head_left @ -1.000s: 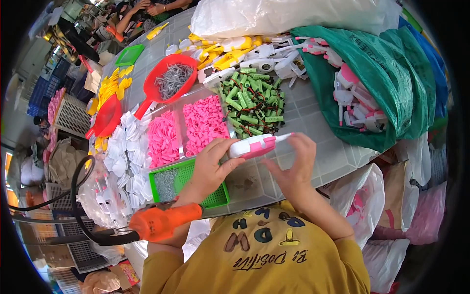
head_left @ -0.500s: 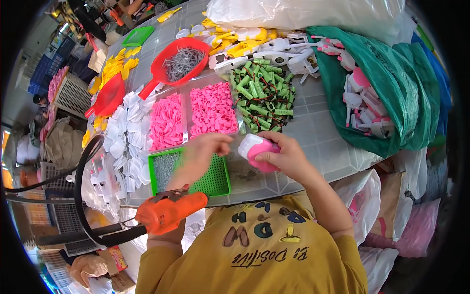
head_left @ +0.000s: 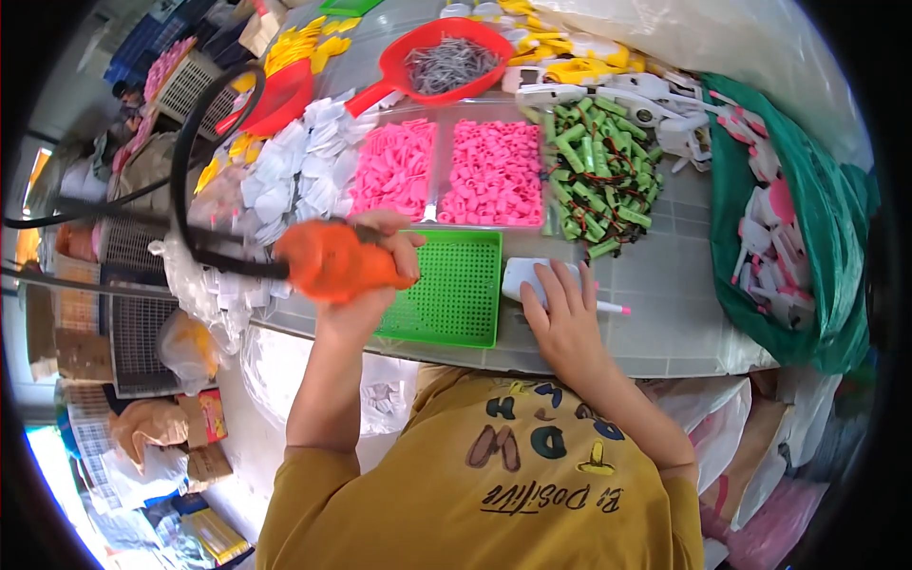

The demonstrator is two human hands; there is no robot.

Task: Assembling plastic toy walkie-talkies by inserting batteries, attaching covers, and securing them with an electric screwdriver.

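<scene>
My left hand (head_left: 391, 233) is closed around an orange corded hand tool (head_left: 332, 261), above the left part of the green perforated tray (head_left: 446, 285). The tool covers much of the palm, and its tip is out of sight. Just right of the tray, my right hand (head_left: 568, 313) lies over a white plastic housing (head_left: 519, 275) and holds it against the table. A thin white rod with a pink tip (head_left: 613, 307) sticks out beyond those fingers.
Behind the tray stand clear bins of pink parts (head_left: 489, 176). Green battery packs (head_left: 603, 171) are heaped to their right, white pieces (head_left: 304, 171) to their left. A red scoop (head_left: 456, 59) holds metal screws. A green sack (head_left: 817, 247) of white-and-pink units stands right. A black cable (head_left: 180, 171) loops left.
My left hand has come from beside the pink bins onto the orange tool, which has risen. The right hand has lowered the pink-and-white housing onto the table. My view has shifted left.
</scene>
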